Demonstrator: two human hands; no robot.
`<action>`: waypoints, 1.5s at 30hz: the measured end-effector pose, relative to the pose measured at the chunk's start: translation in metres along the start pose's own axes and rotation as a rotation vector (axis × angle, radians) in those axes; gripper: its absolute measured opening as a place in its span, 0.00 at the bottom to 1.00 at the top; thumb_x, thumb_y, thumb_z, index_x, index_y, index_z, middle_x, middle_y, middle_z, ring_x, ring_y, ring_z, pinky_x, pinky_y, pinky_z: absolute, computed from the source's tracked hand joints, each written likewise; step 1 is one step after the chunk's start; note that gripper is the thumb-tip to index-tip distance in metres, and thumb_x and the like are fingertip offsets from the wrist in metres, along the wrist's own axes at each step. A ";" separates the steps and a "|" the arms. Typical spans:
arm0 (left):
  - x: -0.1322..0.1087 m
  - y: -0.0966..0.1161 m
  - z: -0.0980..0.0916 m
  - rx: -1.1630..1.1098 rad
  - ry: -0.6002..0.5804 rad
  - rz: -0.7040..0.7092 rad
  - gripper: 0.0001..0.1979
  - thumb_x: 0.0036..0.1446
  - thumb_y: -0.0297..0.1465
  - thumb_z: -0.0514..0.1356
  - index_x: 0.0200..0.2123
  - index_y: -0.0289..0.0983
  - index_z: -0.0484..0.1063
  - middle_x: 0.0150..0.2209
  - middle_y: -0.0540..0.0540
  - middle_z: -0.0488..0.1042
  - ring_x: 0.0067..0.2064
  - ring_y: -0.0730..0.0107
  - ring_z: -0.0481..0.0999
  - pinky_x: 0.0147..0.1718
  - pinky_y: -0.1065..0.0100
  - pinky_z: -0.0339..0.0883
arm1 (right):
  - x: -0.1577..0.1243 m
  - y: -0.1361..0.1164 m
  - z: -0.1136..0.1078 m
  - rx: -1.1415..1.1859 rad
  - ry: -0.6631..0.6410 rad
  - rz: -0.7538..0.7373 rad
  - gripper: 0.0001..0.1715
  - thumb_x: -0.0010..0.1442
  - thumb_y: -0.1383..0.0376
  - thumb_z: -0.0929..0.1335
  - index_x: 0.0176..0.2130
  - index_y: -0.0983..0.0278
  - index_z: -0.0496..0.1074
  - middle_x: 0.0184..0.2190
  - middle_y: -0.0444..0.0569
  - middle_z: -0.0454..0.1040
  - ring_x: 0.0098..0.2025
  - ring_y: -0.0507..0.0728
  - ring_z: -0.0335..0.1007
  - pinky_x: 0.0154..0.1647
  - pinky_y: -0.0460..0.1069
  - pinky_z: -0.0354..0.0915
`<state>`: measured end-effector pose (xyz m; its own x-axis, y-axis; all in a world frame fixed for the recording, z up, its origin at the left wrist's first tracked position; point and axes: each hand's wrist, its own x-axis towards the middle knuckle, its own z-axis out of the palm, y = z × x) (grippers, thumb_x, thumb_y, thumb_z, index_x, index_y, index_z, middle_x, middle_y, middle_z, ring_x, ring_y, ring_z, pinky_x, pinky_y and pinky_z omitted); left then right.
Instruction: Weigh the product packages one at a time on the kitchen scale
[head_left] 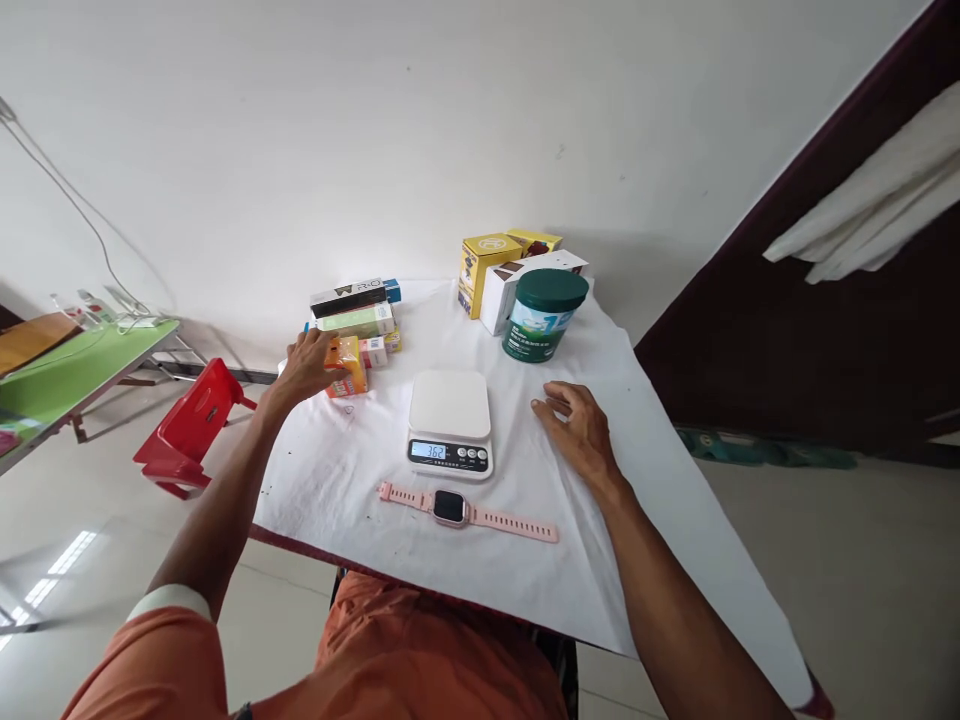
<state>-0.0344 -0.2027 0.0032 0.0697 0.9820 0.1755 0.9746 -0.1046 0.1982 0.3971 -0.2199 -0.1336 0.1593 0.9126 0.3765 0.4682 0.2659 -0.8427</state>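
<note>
Left hand [307,365] on orange box [347,368] (behind it, "R-O" carton [349,297])

The kitchen scale [450,420] sits between the fingers of the left hand [307,365] and those of the right hand [577,425]. Its lit display [436,451] shows what looks like 362; the last digit is blurred. Just beyond the left fingertips, the black box [349,298] bears pale letters R-O. Print on the green tin [541,315] is too small to read.
</note>
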 end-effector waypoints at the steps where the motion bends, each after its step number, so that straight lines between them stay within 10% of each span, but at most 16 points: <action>1: 0.002 -0.003 -0.003 0.012 -0.011 -0.003 0.30 0.50 0.40 0.67 0.56 0.42 0.68 0.53 0.38 0.69 0.59 0.43 0.66 0.58 0.44 0.62 | 0.000 0.000 0.000 0.005 0.002 -0.008 0.21 0.58 0.55 0.71 0.47 0.64 0.75 0.53 0.58 0.74 0.46 0.64 0.79 0.54 0.65 0.76; 10: -0.002 -0.005 -0.009 -0.099 0.075 0.023 0.26 0.46 0.48 0.69 0.45 0.41 0.71 0.43 0.44 0.71 0.44 0.55 0.74 0.47 0.56 0.70 | 0.007 -0.002 0.001 0.008 0.012 -0.028 0.14 0.57 0.59 0.69 0.42 0.63 0.76 0.51 0.57 0.73 0.46 0.63 0.78 0.53 0.64 0.77; 16: 0.000 0.044 -0.039 -0.197 0.210 0.153 0.27 0.46 0.46 0.71 0.47 0.42 0.73 0.44 0.46 0.72 0.43 0.58 0.75 0.45 0.57 0.71 | 0.007 -0.003 0.002 0.030 0.015 -0.041 0.12 0.57 0.61 0.70 0.42 0.63 0.76 0.51 0.56 0.73 0.48 0.63 0.76 0.55 0.65 0.76; 25: 0.025 0.136 -0.007 -0.239 -0.041 0.423 0.26 0.48 0.42 0.73 0.48 0.40 0.73 0.44 0.46 0.72 0.43 0.60 0.74 0.44 0.58 0.72 | 0.007 -0.003 0.001 0.041 0.012 -0.041 0.12 0.59 0.61 0.69 0.43 0.63 0.76 0.50 0.56 0.72 0.46 0.61 0.76 0.54 0.63 0.77; 36: 0.027 0.147 0.001 -0.260 -0.150 0.450 0.29 0.49 0.44 0.73 0.52 0.40 0.72 0.48 0.44 0.72 0.48 0.58 0.75 0.50 0.57 0.72 | 0.009 -0.002 0.002 0.007 0.016 -0.028 0.12 0.58 0.62 0.69 0.41 0.64 0.76 0.49 0.56 0.73 0.46 0.62 0.76 0.52 0.63 0.77; 45: -0.003 0.130 0.003 -0.766 0.454 0.278 0.19 0.64 0.48 0.62 0.49 0.40 0.73 0.49 0.42 0.77 0.49 0.63 0.78 0.49 0.60 0.72 | 0.002 -0.033 0.003 0.016 0.048 -0.126 0.09 0.60 0.61 0.66 0.38 0.62 0.75 0.41 0.53 0.77 0.39 0.58 0.75 0.40 0.54 0.76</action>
<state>0.0932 -0.2186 0.0254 0.0325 0.7676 0.6401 0.5180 -0.5607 0.6460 0.3790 -0.2262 -0.1061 0.1413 0.8560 0.4972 0.4733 0.3827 -0.7934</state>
